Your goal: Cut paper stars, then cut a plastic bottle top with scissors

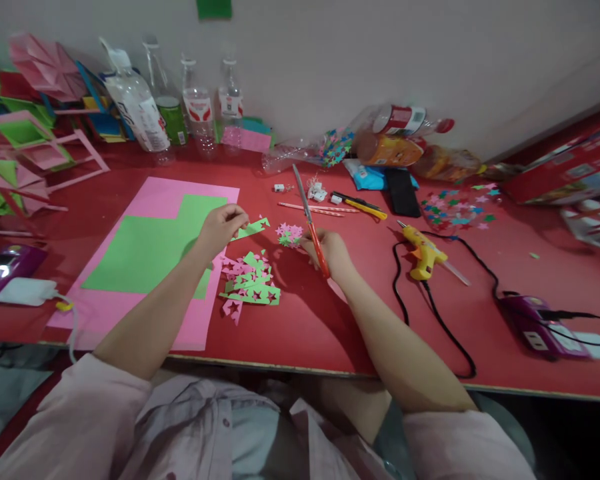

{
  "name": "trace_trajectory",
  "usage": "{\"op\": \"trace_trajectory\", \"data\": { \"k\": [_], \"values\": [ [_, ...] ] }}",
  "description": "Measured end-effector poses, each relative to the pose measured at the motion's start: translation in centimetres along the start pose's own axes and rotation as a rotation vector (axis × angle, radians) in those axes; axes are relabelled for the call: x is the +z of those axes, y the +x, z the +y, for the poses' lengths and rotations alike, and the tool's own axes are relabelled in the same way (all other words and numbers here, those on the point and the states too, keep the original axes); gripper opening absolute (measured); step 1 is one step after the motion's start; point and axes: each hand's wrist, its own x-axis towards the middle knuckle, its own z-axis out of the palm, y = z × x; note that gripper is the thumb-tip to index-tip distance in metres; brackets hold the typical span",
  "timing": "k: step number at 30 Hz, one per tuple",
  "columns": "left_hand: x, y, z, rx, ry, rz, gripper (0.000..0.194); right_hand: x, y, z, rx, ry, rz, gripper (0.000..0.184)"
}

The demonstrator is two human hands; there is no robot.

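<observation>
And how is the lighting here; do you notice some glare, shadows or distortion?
Head view: dim light, darkest at lower right; glare on the purple box at the left edge; soft shadow on the red table near the right hand; outer edges look stretched.

Red table (300,333); bright green sheet (150,253) and pink sheet (153,195) at nine o'clock — pink and green stars (289,233) at centre — orange-handled scissors (317,243), yellow glue gun (424,253) at three o'clock.

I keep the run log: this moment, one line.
left hand: pinching green strip; right hand: holding scissors beside paper stars; nearby: cut scraps
</observation>
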Motion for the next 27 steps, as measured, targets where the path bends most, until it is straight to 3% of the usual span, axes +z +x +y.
{"op": "trace_trajectory", "data": {
  "k": [6,9,11,14,16,21,24,27],
  "values": [
    [-0.9,0.5,-1.6,0.106,0.476,-0.041,0.005,-0.2,0.6,0.2,-0.058,-0.164,0.070,0.024],
    [-1.0,0.3,-2.2,0.178,0.709,-0.118,0.018,-0.4,0.0,0.0,-0.075,-0.197,0.077,0.028],
    [-0.9,0.2,-2.4,0.197,0.812,-0.148,0.020,-0.4,-0.4,-0.1,-0.092,-0.197,0.073,0.032],
    [-0.7,0.2,-2.5,0.189,0.863,-0.152,0.008,-0.1,-0.8,-0.2,-0.097,-0.214,0.067,0.034],
    [-0.5,0.2,-2.6,0.189,0.844,-0.137,0.003,0.0,-1.0,-0.2,-0.095,-0.225,0.065,0.034],
    [-0.1,0.2,-2.8,0.146,0.619,-0.083,0.018,0.1,-1.1,-0.3,-0.106,-0.197,0.062,0.030],
    [0.1,0.1,-2.1,0.056,0.335,-0.067,0.014,0.2,-1.2,-0.2,-0.104,-0.140,0.065,0.028],
    [0.2,-0.4,-0.5,-0.023,-0.016,-0.177,0.014,0.4,-1.8,-0.4,-0.073,0.040,0.008,0.031]
  ]
}}
